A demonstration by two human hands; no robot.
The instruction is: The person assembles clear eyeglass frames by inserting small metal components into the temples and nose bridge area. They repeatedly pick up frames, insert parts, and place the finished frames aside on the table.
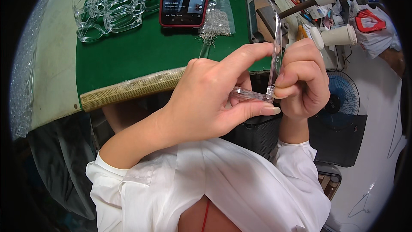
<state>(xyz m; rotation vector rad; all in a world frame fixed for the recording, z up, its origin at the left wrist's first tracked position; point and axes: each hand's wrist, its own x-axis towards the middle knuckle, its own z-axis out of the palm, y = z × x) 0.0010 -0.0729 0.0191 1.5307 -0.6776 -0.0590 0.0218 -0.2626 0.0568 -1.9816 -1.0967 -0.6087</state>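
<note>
My left hand (206, 88) is closed round a clear plastic eyeglass frame (245, 93), held above the near edge of the table. One clear temple arm (276, 56) of it stands up from the hinge, and my left index finger rests against that arm. The left thumb lies under the hinge corner. Right beside the hinge, my right hand (304, 77) is curled with thumb and index finger pinched together. Whatever sits in that pinch is too small or too hidden to make out.
Behind my hands a green mat (141, 51) bears a heap of clear eyeglass frames (116, 8), a red-cased phone (184, 4) and a bag of tiny metal parts (218, 19), some spilled. A gold strip (133, 88) edges the mat. At right are a white cup (341, 35) and a fan (343, 94).
</note>
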